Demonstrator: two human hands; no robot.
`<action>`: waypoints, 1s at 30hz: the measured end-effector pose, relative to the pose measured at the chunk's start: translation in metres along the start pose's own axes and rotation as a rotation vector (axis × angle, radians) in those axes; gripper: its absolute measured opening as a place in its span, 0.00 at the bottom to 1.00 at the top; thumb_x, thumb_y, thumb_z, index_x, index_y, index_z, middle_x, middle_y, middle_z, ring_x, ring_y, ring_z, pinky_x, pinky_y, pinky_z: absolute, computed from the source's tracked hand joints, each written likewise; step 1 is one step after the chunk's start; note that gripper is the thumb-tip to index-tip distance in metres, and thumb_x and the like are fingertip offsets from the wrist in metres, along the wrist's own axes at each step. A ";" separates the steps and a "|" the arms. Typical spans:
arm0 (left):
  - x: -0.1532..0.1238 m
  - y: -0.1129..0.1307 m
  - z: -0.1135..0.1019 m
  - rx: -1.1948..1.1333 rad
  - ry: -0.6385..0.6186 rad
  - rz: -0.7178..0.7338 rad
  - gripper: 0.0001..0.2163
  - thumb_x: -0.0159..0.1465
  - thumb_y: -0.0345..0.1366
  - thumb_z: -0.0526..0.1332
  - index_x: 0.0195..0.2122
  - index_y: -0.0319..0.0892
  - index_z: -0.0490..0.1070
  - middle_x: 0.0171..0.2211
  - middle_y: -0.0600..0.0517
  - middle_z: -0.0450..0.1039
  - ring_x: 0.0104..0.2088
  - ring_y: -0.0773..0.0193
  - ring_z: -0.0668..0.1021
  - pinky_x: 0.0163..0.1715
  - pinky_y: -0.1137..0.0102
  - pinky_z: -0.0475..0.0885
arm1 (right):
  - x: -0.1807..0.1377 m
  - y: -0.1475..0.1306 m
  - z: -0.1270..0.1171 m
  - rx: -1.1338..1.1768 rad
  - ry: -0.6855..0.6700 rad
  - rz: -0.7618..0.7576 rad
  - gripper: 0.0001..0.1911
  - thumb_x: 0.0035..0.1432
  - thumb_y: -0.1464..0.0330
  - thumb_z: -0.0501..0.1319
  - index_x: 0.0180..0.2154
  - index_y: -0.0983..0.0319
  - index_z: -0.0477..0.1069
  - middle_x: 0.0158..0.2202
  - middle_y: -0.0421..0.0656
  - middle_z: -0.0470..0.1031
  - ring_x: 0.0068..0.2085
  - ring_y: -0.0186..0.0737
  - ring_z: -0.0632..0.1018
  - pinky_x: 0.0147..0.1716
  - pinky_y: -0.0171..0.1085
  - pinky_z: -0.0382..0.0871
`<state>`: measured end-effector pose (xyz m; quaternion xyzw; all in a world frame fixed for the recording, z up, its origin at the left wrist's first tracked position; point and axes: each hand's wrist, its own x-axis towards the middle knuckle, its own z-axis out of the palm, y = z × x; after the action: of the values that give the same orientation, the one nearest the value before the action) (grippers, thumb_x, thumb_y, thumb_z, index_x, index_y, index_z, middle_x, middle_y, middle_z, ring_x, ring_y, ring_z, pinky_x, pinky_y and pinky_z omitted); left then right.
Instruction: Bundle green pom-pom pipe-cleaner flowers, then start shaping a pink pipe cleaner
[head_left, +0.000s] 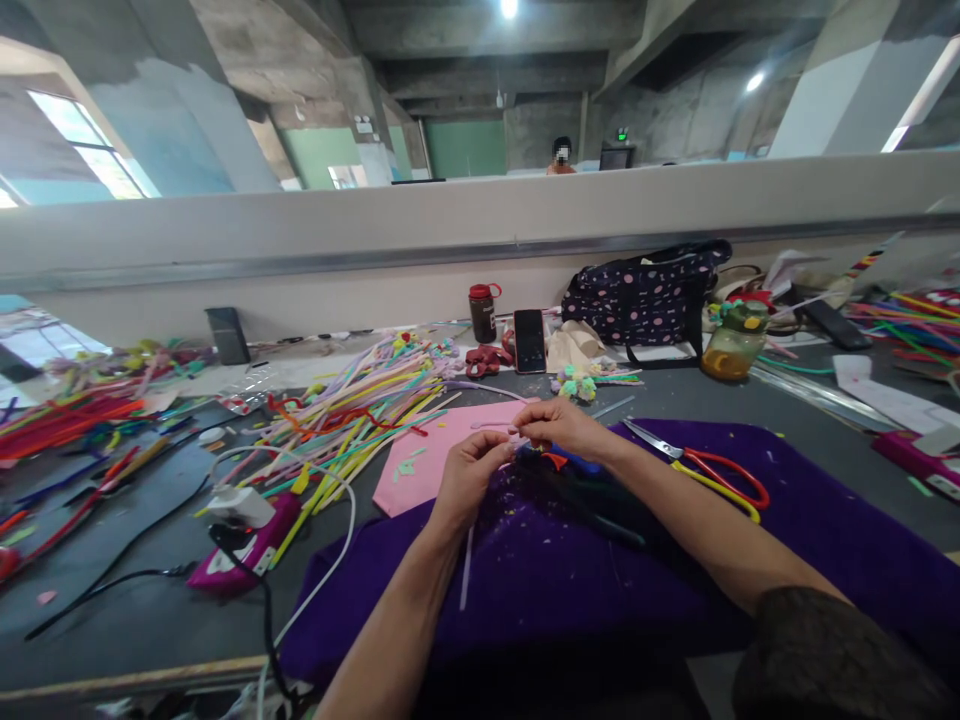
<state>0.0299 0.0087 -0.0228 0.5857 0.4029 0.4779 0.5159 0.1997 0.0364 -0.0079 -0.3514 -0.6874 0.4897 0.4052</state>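
Observation:
My left hand [469, 478] and my right hand [561, 425] meet over a purple cloth [675, 570], both pinched on a pale lilac pipe cleaner [466, 560]. One end of it hangs down below my left hand, the other sticks out left by my right fingers. Under my hands lie a pink felt sheet [435, 455] and small dark and orange pieces. Red and yellow scissors [709, 470] rest on the cloth just right of my right forearm.
A heap of coloured pipe cleaners [352, 415] lies to the left, with a charger and white cable [240, 505]. A dark bottle [483, 312], a phone [529, 340], a dotted bag [645, 295] and a jar [735, 340] stand along the low wall. A person sits far behind.

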 end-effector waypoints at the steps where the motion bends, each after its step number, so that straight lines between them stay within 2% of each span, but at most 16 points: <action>1: 0.001 0.000 -0.001 -0.004 0.008 -0.026 0.08 0.50 0.39 0.63 0.27 0.39 0.73 0.22 0.54 0.70 0.20 0.72 0.66 0.22 0.75 0.59 | 0.000 0.001 -0.002 -0.067 -0.020 -0.009 0.08 0.47 0.71 0.57 0.30 0.64 0.73 0.19 0.36 0.67 0.20 0.28 0.66 0.18 0.27 0.59; 9: 0.004 -0.005 -0.003 0.026 -0.006 -0.093 0.09 0.47 0.39 0.65 0.26 0.39 0.73 0.17 0.57 0.68 0.16 0.74 0.63 0.18 0.76 0.55 | -0.001 0.006 -0.008 -0.463 -0.129 -0.135 0.11 0.48 0.75 0.55 0.31 0.63 0.76 0.24 0.38 0.72 0.23 0.31 0.70 0.22 0.28 0.61; 17: 0.005 -0.011 -0.004 0.085 0.020 -0.020 0.08 0.49 0.38 0.63 0.25 0.39 0.72 0.22 0.54 0.71 0.23 0.70 0.69 0.25 0.75 0.61 | 0.000 0.004 -0.011 -0.674 -0.170 -0.230 0.12 0.49 0.76 0.55 0.31 0.63 0.76 0.25 0.40 0.73 0.25 0.31 0.71 0.25 0.28 0.60; 22: 0.007 -0.012 -0.004 0.111 0.046 -0.021 0.08 0.48 0.38 0.63 0.24 0.39 0.72 0.21 0.54 0.71 0.22 0.69 0.69 0.24 0.75 0.61 | 0.000 0.004 -0.009 -0.714 -0.172 -0.281 0.12 0.48 0.77 0.55 0.30 0.63 0.76 0.26 0.40 0.73 0.27 0.32 0.71 0.27 0.29 0.59; 26: 0.008 -0.008 -0.006 -0.004 0.011 -0.154 0.09 0.48 0.39 0.64 0.23 0.38 0.70 0.16 0.56 0.66 0.14 0.76 0.60 0.15 0.77 0.51 | 0.002 0.007 -0.007 -0.675 -0.116 -0.332 0.11 0.50 0.76 0.55 0.30 0.63 0.75 0.27 0.41 0.73 0.29 0.33 0.72 0.30 0.30 0.61; 30: 0.008 -0.007 -0.009 -0.148 -0.065 -0.276 0.12 0.47 0.41 0.64 0.25 0.37 0.69 0.17 0.57 0.65 0.12 0.78 0.56 0.12 0.78 0.45 | -0.001 0.008 -0.003 -0.487 -0.103 -0.244 0.10 0.51 0.74 0.54 0.32 0.62 0.74 0.25 0.39 0.72 0.23 0.31 0.71 0.24 0.29 0.63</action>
<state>0.0226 0.0196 -0.0289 0.5003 0.4264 0.4115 0.6313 0.2030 0.0390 -0.0147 -0.3278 -0.8418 0.2746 0.3293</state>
